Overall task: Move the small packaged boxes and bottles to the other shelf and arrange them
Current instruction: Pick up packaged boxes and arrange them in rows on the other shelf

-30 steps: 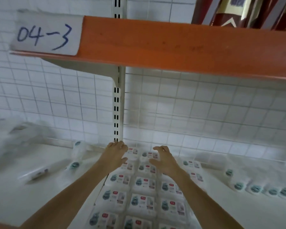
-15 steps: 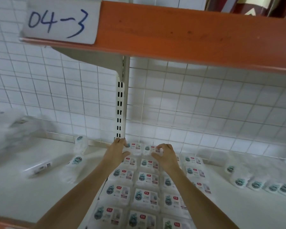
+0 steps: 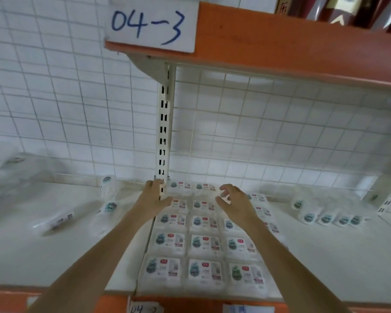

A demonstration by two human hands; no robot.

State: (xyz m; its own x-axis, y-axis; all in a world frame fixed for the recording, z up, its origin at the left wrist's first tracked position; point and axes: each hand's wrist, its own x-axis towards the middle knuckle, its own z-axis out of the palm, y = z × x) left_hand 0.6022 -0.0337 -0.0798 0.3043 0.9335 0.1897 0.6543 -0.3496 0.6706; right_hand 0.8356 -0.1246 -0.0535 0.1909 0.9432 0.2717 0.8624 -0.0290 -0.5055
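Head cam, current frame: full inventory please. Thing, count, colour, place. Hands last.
packaged boxes: a grid three wide, exact count hidden by the arms, white with teal and red print, flat on the lower shelf's middle.
small packs: a short row, white with teal marks, right of the grid.
loose packs: a few, white, blurred, left of the grid.
lower shelf: one, white.
upper shelf: one, orange edge, overhead.
label: one, white, reads 04-3 in blue, on the upper shelf edge.
upright post: one, white, slotted, at the back.
left hand: at the post's base, holds nothing.
right hand: fingers loosely curled over the back rows, holds nothing.
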